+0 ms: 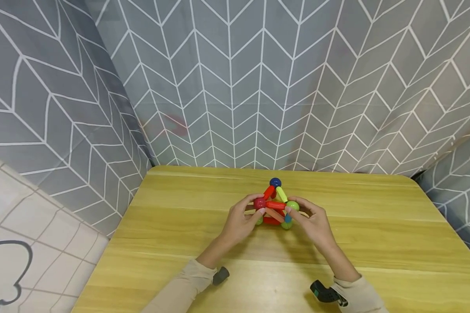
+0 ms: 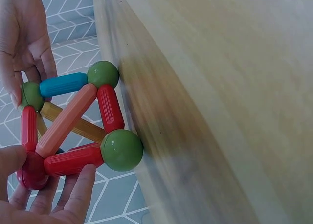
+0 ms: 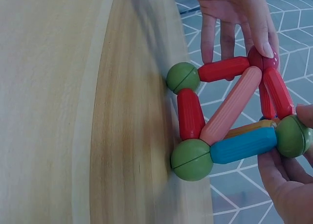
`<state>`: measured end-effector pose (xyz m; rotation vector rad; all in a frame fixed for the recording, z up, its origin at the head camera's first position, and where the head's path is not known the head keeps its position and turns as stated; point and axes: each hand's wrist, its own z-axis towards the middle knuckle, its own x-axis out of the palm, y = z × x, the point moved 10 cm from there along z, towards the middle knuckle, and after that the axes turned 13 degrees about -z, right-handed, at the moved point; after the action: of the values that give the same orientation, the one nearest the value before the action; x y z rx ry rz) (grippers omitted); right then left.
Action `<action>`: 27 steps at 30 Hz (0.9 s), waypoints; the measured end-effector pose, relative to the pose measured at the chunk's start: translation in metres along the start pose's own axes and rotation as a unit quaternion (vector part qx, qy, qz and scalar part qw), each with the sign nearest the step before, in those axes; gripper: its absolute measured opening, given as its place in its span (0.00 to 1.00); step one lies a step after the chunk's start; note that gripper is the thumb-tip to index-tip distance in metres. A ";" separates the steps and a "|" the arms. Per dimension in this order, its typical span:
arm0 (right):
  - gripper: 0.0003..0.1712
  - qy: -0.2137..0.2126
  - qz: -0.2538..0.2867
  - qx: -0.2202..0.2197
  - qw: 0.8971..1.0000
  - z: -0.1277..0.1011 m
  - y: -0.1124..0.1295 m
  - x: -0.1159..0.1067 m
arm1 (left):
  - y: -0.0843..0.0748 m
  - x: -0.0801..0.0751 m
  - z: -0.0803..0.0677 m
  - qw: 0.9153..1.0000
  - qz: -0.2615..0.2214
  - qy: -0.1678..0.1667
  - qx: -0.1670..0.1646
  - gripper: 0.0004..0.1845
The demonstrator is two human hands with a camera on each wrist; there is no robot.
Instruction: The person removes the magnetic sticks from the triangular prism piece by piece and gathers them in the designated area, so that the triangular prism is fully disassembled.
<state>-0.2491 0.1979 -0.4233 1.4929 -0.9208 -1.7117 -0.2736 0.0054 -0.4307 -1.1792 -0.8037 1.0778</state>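
Observation:
A frame of magnetic rods and balls stands on the table between both hands. My left hand [image 1: 238, 222] pinches its red ball [image 1: 260, 203] between thumb and fingers. On the other side, my right hand [image 1: 316, 222] holds an upper green ball [image 1: 293, 206]. A red rod [image 1: 276, 205] joins these two balls. Behind them a dark blue ball [image 1: 275, 182] tops a red rod and a yellow-green rod [image 1: 282, 194]. A salmon rod [image 3: 232, 105] runs diagonally across the near side, beside a blue rod [image 3: 244, 145]. Two lower green balls [image 3: 191, 159] sit at the tabletop, linked by a short red rod [image 3: 190, 114].
The wooden table [image 1: 160, 252] extends around the frame, its back edge close behind. Grey curtains [image 1: 243, 87] with white chevron lines hang beyond it and at both sides. Dark wrist devices [image 1: 323, 291] sit at the beige sleeves. Pale grid-patterned fabric [image 1: 35, 234] lies at left.

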 end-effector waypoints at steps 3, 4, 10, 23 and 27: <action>0.22 0.003 -0.015 -0.002 1.000 -0.001 0.000 -0.001 | -0.001 0.000 -0.001 1.000 0.002 0.001 0.004 0.21; 0.22 0.004 -0.021 -0.004 1.000 -0.001 0.000 -0.001 | -0.001 0.000 -0.001 1.000 0.003 0.000 0.005 0.21; 0.22 0.005 -0.019 -0.005 1.000 0.000 0.000 -0.002 | -0.002 0.001 0.000 1.000 -0.001 0.001 0.012 0.21; 0.21 0.017 -0.026 -0.021 0.999 -0.001 0.001 -0.004 | -0.003 0.003 -0.001 1.000 -0.005 0.003 0.011 0.20; 0.20 0.022 -0.025 -0.037 0.999 -0.002 0.003 -0.004 | -0.003 0.003 -0.002 1.000 0.001 0.005 0.011 0.20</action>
<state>-0.2466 0.1994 -0.4192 1.5102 -0.7939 -1.7234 -0.2703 0.0080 -0.4279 -1.1666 -0.7819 1.0790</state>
